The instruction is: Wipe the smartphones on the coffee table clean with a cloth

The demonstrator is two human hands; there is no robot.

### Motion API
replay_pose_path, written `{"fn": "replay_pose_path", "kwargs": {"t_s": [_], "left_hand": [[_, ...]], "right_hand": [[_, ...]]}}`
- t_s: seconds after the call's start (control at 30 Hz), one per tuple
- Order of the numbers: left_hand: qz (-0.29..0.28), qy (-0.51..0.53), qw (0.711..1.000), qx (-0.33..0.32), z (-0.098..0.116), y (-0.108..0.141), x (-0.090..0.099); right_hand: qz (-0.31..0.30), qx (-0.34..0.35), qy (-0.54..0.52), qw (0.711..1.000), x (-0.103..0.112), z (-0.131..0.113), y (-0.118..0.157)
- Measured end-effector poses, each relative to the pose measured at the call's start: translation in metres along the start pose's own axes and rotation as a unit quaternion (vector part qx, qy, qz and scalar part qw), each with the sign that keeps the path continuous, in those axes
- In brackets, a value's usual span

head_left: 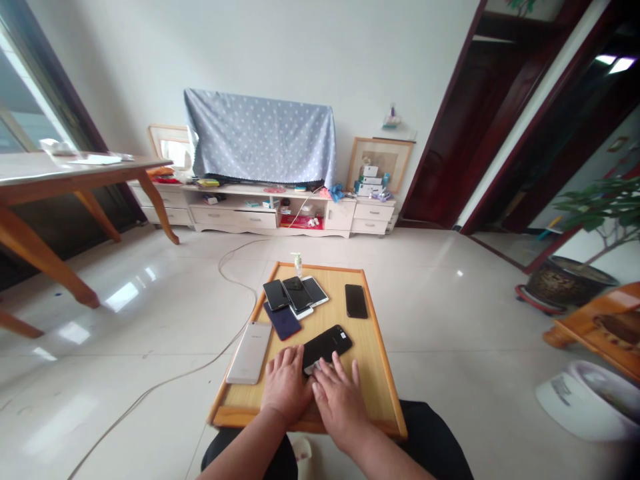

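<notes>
A black smartphone lies slantwise on a small wooden table, its near end between my two hands. My left hand is low on the table, with the phone's near left corner between its forefinger and thumb. My right hand reaches over the same end from the right. Its outer fingers are spread, while the inner fingertips press a small whitish piece, perhaps a wipe, against the phone. To the left rests a pale OPPO phone. Beyond it are a dark blue phone and several overlapping phones.
Another black phone lies at the right rim. A pump bottle stands at the far edge. A cable runs along the floor on the left. A potted plant and a white bucket stand at the right.
</notes>
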State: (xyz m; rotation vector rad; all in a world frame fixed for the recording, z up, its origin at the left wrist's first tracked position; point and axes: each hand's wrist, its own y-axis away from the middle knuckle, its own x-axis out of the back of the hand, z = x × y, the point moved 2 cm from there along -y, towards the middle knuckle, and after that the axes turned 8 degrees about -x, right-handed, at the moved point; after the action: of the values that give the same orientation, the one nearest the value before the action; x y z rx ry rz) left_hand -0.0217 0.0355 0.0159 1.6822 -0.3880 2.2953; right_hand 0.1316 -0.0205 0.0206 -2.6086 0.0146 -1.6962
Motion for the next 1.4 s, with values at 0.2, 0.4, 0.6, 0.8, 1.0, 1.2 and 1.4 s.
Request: {"fn": "replay_pose_path", "kwargs": {"t_s": [0.2,0.4,0.6,0.8,1.0,1.2,1.4], "left_hand": [[-0.013,0.004,1.0,0.004,0.001,0.001,0.004],[0.004,0.014,1.0,0.001,0.002,0.002,0.006],[-0.005,0.024,1.0,0.012,0.001,0.003,0.006],[0.019,0.023,1.0,0.004,0.002,0.004,0.007],[0.006,0.032,0.999,0.012,-0.001,0.004,0.006],[0.002,0.031,0.999,0.008,0.001,0.004,0.011],[-0.006,0.031,0.999,0.011,0.001,0.004,0.011]], "right_hand": [[0.008,-0.076,0.023,0.997,0.013,0.029,-0.02],[0.016,-0.117,0.052,0.992,0.017,0.034,-0.031],[-0.027,0.004,0.02,0.999,0.003,-0.004,-0.015],[0.011,-0.127,0.067,0.99,0.021,0.036,-0.049],[-0.017,-0.016,0.016,1.0,-0.003,-0.003,-0.028],[-0.004,-0.077,0.046,0.996,0.01,0.014,-0.047],[0.003,-0.095,0.057,0.994,0.009,0.017,-0.057]]}}
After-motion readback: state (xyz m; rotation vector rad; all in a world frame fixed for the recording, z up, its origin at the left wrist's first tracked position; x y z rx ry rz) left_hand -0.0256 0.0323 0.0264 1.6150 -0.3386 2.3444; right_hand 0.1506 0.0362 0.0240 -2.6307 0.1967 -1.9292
